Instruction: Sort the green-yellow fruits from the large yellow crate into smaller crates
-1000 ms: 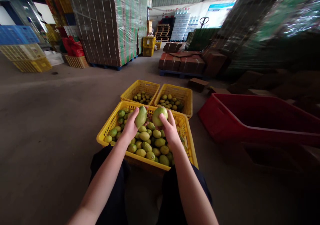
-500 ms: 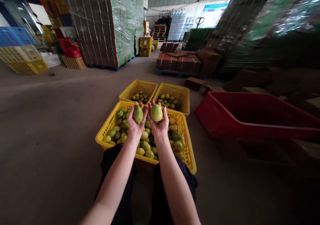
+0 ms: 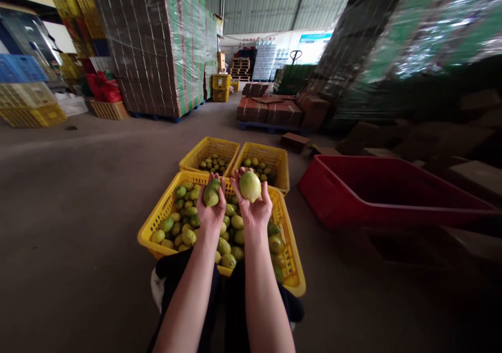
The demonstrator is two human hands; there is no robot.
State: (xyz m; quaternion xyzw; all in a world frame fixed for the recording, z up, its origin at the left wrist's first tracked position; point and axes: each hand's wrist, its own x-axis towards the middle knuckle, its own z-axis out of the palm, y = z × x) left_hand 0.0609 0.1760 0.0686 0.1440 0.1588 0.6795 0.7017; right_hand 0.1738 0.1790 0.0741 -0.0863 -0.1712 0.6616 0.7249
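Observation:
My left hand [image 3: 212,211] is palm up with its fingers curled around a green lemon [image 3: 212,193]. Beside it, my right hand [image 3: 254,208] holds a paler, yellow-green lemon [image 3: 250,186], its pointed tip facing me. Both hands are above a large yellow crate [image 3: 151,232], which sits at my knees. Green and yellowish lemons [image 3: 189,237] lie loose inside that crate, partly hidden by my forearms.
Behind the large crate stand two smaller yellow crates [image 3: 282,160] with lemons in the bottom. A red tub [image 3: 333,206] is on the right. Farther back are wrapped pallet stacks [image 3: 141,44] and brown cartons [image 3: 270,113]; crates [image 3: 31,113] are piled at left.
My hands have moved a little apart, and both lemons have turned in them. The right lemon's pointed tip now shows. The camera view has tilted up and shifted slightly right.

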